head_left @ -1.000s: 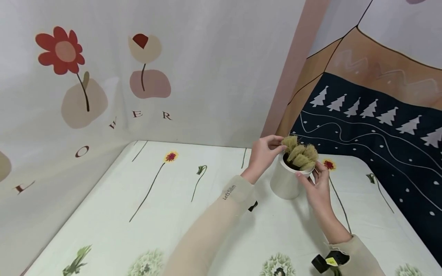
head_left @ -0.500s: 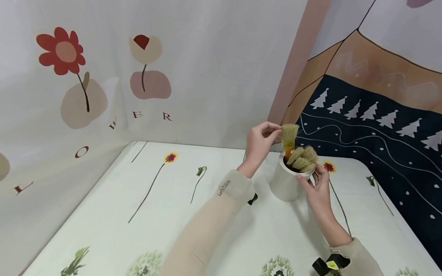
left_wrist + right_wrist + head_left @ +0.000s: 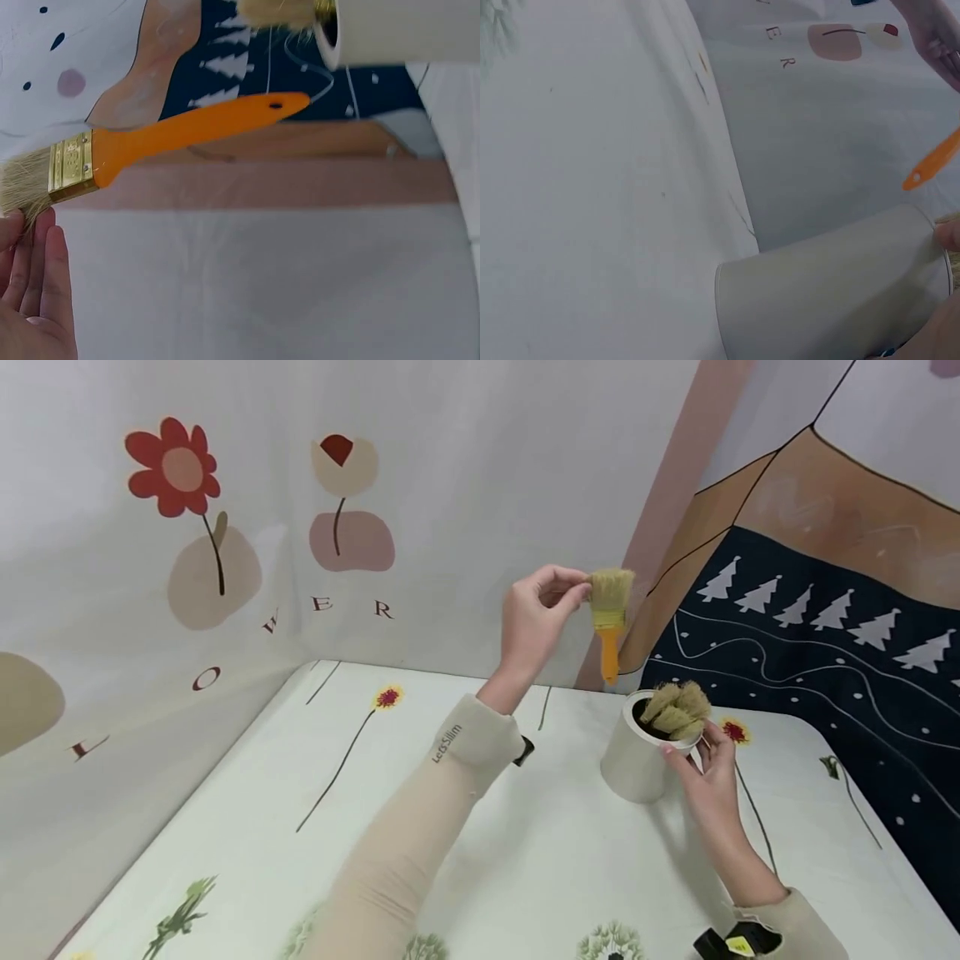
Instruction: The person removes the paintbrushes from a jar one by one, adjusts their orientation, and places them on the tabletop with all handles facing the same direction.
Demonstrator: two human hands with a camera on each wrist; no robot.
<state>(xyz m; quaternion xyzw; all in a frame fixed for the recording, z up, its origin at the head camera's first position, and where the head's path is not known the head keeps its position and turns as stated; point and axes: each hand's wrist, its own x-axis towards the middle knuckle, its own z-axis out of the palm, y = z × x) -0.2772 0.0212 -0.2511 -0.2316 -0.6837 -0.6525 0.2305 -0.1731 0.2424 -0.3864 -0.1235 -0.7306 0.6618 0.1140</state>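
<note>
My left hand (image 3: 536, 618) pinches a paintbrush (image 3: 609, 618) by its pale bristles, up in the air left of and above the pot. Its orange handle (image 3: 202, 126) hangs downward in the head view, and a gold metal band (image 3: 73, 161) joins it to the bristles. A light-coloured cylindrical pot (image 3: 633, 768) stands on the table, with several more bristle heads (image 3: 677, 706) showing above its dark opening. At the pot's right side, my right hand (image 3: 708, 785) grips the rim between thumb and fingers. The handles of those brushes are hidden inside.
A white flower-printed cloth (image 3: 555, 843) covers the table. Behind it hangs a pale curtain (image 3: 465, 510) with printed flowers and letters. To the right is a dark blue cloth (image 3: 795, 668) with white trees, close behind the pot.
My left hand has pulled the paintbrush up out of the pot and carried it up and left. My right hand keeps its grip on the rim. The head view has shifted slightly.
</note>
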